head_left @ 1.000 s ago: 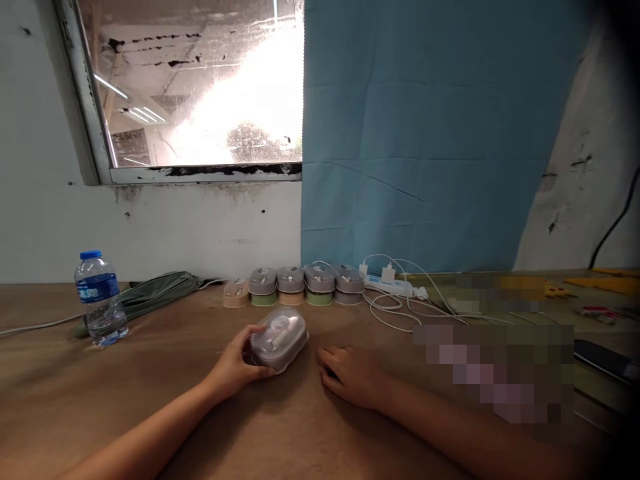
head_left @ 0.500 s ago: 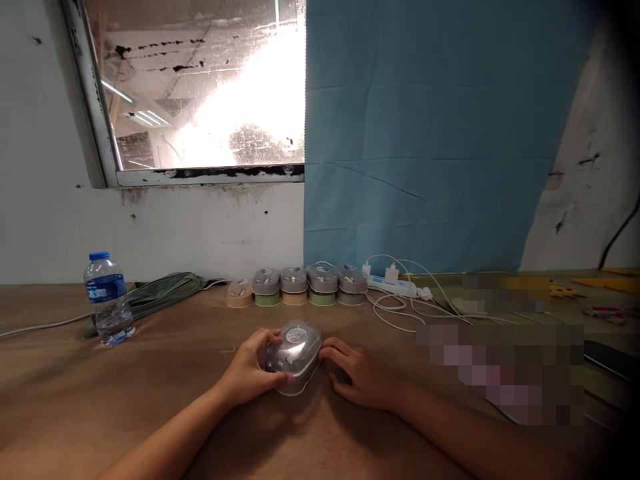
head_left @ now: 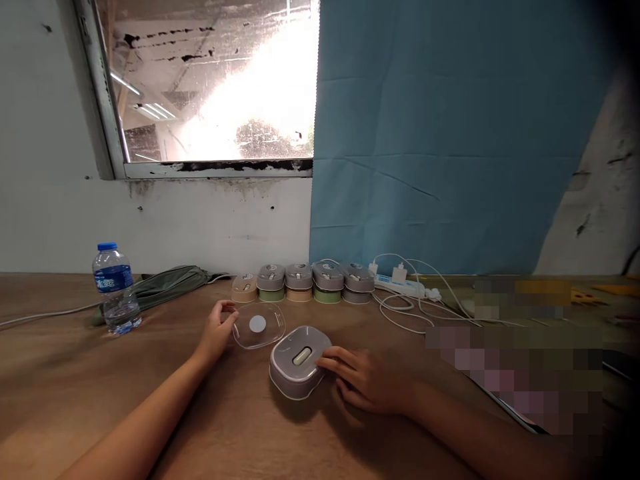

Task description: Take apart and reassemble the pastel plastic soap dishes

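My left hand [head_left: 217, 331] pinches the left edge of a clear plastic lid [head_left: 273, 332]. A round white sticker is on the lid. In front of me sits a grey lunch-box-like container [head_left: 287, 369], its clear cover off. Its grey top has an oblong recess with a pale, slim piece [head_left: 302, 356] in it. My right hand [head_left: 364, 381] rests its stretched fingertips against the container's right edge, with the thumb apart below them.
Several similar containers [head_left: 328, 283] in grey, green and beige stand in a row along the wall. A water bottle [head_left: 116, 293] and dark green cloth [head_left: 167, 287] are at left. A power strip [head_left: 400, 285] with white cables lies at back right.
The clear lid has come off the grey container. My left hand has moved it left and away from me. My right hand stays at the container's right side.
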`<move>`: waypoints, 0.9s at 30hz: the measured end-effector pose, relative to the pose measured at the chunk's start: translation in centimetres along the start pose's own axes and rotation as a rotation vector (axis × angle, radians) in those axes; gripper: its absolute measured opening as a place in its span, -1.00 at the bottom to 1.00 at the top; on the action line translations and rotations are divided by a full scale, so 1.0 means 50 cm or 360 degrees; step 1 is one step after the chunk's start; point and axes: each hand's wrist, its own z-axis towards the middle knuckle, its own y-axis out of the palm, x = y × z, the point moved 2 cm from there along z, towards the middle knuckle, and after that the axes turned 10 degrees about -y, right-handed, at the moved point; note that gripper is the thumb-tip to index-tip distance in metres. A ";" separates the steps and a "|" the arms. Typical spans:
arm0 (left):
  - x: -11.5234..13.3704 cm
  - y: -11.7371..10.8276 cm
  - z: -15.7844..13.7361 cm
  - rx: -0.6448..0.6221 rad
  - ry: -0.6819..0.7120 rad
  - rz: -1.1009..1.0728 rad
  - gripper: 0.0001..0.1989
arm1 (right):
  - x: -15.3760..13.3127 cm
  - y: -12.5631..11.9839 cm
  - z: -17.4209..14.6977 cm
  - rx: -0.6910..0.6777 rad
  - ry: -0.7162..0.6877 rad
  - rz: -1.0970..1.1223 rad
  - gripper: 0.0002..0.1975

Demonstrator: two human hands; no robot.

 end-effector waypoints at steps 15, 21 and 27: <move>0.002 -0.061 0.009 -0.0817 0.0684 0.0904 -0.76 | 0.002 0.003 -0.001 0.0008 0.0033 0.0093 -0.60; 0.034 -0.026 -0.021 -0.0730 0.0951 0.1412 -0.82 | 0.003 0.003 -0.001 0.0008 0.0050 0.0106 -0.59; 0.021 -0.037 -0.006 -0.0487 0.0608 0.1677 -0.78 | 0.002 0.000 0.001 0.0043 0.0044 0.0126 -0.60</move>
